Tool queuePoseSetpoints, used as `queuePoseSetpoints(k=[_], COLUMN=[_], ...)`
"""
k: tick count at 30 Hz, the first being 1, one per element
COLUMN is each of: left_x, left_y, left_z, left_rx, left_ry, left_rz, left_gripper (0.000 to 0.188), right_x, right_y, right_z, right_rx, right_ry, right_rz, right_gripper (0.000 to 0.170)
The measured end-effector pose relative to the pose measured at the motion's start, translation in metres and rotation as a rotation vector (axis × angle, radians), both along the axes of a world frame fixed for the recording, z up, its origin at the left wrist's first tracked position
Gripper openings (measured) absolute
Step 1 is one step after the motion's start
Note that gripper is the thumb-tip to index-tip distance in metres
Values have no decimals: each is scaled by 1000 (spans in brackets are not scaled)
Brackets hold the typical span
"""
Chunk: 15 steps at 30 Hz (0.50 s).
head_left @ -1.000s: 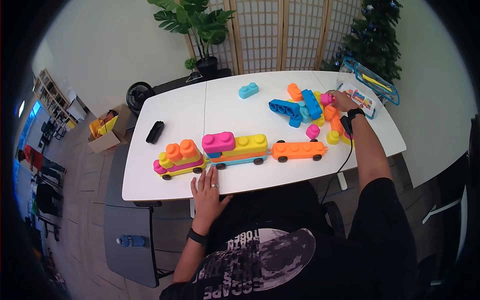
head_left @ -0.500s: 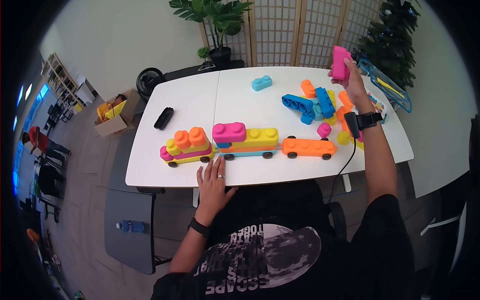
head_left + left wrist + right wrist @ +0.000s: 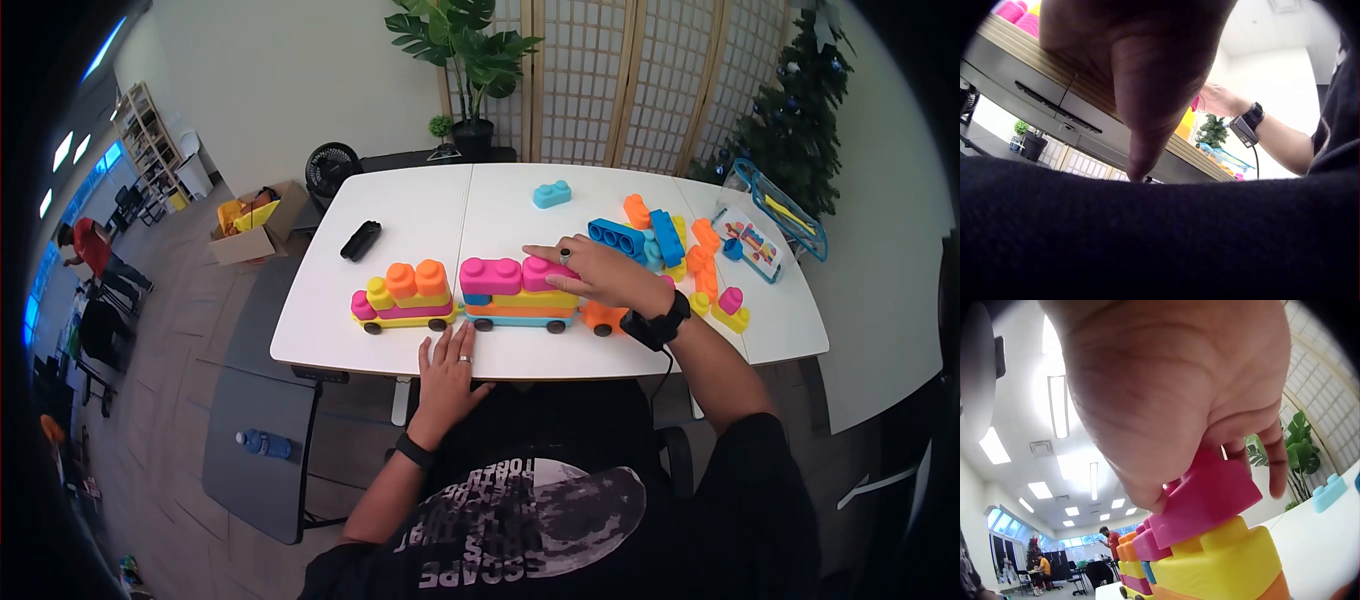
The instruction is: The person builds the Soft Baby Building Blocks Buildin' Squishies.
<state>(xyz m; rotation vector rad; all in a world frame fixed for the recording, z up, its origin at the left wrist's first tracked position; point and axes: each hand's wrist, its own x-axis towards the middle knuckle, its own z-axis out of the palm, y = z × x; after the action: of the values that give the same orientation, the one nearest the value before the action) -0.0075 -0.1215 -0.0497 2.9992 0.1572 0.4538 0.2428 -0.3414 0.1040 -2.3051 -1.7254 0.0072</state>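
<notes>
My right hand [image 3: 600, 272] grips a pink block [image 3: 543, 273] on top of the middle car's yellow block [image 3: 530, 299], beside another pink block [image 3: 491, 273]. In the right wrist view that held pink block [image 3: 1207, 503] is tilted over the yellow block [image 3: 1219, 562], between thumb and fingers. My left hand [image 3: 447, 375] rests on the table's front edge with fingers spread, by the gap between the front car [image 3: 405, 311] and the middle car's light blue base [image 3: 520, 321]. The orange car [image 3: 600, 317] is partly hidden beneath my right hand and wrist.
Loose blue, orange and yellow blocks [image 3: 664, 238] lie at the right, near a picture card [image 3: 748, 243] and a clear bag with blue trim [image 3: 795, 222]. A light blue block [image 3: 552, 194] sits at the back, a black object [image 3: 361, 241] at the left.
My right hand has come from the pile at the right, lifted a pink block and brought it left onto the middle car. The left hand stays at the table edge. The head view has shifted.
</notes>
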Motion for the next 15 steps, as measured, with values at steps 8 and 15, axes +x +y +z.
queuePoseSetpoints(k=[8,15], left_x=[1,2], left_y=[-1,-2], left_z=[0,-3], left_rx=[12,-2], left_ry=[2,-18], left_rz=[6,9], left_gripper=[117,117], right_x=[-27,-42], right_y=[-2,-2], right_z=[5,-11], right_rx=[-35,40], right_ry=[73,-2], right_rz=[-134,-192], right_gripper=[68,71])
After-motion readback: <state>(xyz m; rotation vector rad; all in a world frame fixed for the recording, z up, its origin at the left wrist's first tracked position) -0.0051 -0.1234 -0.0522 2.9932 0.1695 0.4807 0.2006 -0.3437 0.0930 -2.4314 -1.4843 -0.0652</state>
